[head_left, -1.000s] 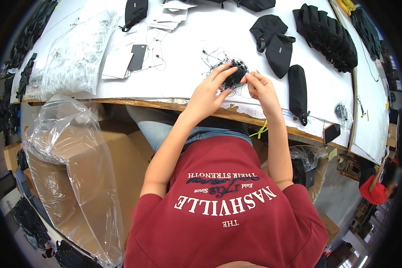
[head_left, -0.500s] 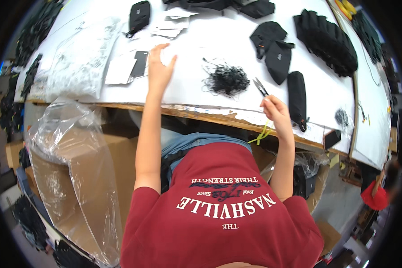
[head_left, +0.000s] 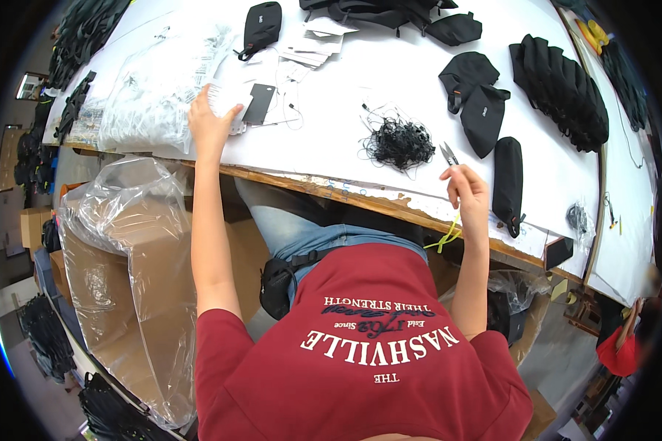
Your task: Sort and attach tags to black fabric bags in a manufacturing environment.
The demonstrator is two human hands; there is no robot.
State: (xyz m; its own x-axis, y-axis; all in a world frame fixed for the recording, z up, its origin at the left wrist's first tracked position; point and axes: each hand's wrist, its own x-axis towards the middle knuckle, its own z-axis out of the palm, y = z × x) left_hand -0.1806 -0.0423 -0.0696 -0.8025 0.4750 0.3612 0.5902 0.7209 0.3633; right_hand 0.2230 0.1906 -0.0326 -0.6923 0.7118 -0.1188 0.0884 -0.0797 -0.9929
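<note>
My left hand (head_left: pixel 211 131) is open, thumb spread from the fingers, over the white cards (head_left: pixel 232 99) beside a stack of clear plastic bags (head_left: pixel 143 103). A black card (head_left: pixel 259 104) with a thin cord lies just right of it. My right hand (head_left: pixel 466 187) is closed around small thread snips (head_left: pixel 449 153), their blades pointing up and away. A yellow-green cord (head_left: pixel 446 237) hangs below that hand. Left of the snips sits a tangled heap of black strings (head_left: pixel 399 142). A long black pouch (head_left: pixel 507 184) lies to the right of my right hand.
Black pouches (head_left: pixel 483 117) lie beyond the snips, with a row of more (head_left: pixel 563 92) at the far right. Another black pouch (head_left: pixel 262 29) and white cards (head_left: pixel 315 48) are at the back. A phone (head_left: pixel 558 253) rests near the table edge (head_left: pixel 360 197). Plastic-lined boxes (head_left: pixel 125 272) stand below left.
My left hand has moved left, from near the black card to the white cards by the plastic bags. My right hand still holds the snips. The whole view has shifted slightly.
</note>
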